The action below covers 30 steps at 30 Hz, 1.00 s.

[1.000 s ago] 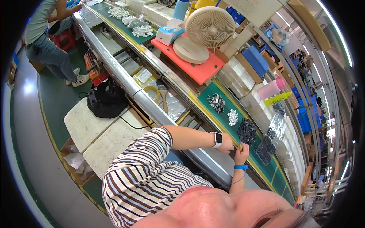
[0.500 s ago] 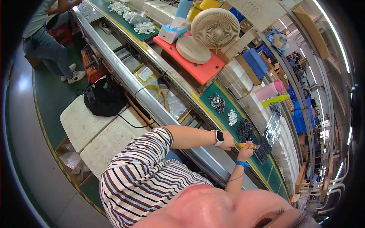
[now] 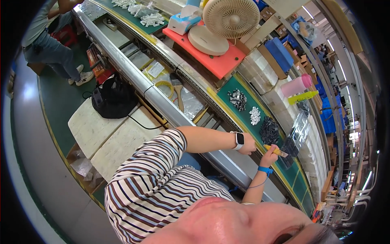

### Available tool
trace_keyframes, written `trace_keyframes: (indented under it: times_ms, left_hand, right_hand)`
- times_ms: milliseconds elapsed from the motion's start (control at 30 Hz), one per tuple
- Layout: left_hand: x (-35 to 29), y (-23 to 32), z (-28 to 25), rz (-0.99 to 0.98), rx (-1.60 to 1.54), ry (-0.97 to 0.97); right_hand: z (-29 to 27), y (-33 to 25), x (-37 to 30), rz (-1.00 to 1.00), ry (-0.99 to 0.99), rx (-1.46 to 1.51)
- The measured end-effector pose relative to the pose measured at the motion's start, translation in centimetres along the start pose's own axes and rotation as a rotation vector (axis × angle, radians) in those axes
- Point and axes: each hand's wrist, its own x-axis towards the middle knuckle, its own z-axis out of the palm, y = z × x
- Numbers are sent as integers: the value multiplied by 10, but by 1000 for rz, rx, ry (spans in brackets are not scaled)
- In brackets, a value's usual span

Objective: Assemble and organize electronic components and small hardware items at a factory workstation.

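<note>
My left hand (image 3: 247, 146), with a smartwatch on its wrist, is curled closed at the near edge of the green work surface; what its fingers hold, if anything, is too small to make out. To its right, my right hand (image 3: 268, 157) wears a blue wrist strap (image 3: 265, 170). It grips a yellow-handled tool (image 3: 276, 151) with a flat pale tip; the tool's kind is unclear. Just beyond lies a pile of small black parts (image 3: 269, 130). Dark flat pieces (image 3: 289, 149) lie under shiny clear film (image 3: 299, 132) past the tool's tip.
Small white parts (image 3: 254, 116) and silver-and-black parts (image 3: 237, 100) lie on the green surface (image 3: 225, 94). A fan (image 3: 231, 18) stands on a red board (image 3: 221, 70). A brush (image 3: 177, 90) lies nearer. At far left stands another person (image 3: 53, 53).
The view has shifted slightly. My hands have drawn a little apart, and the tool's handle is now clear of my left fingers. My right hand keeps its grip on the tool.
</note>
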Motion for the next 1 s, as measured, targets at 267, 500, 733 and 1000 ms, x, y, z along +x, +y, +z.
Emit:
trace_keyframes:
  times_ms: [267,500,733,1000]
  left_hand:
    - [-3,1,5,-13,26,-22]
    - [11,7,-14,-145,-16,-319]
    - [2,2,-3,33,24,-82]
    - [10,11,-6,6,-50,-130]
  right_hand:
    - [1,11,-3,130,-74,39]
    - [2,19,-4,19,-44,114]
    - [2,-4,3,54,-26,45]
    - [-13,3,1,185,-190,-86]
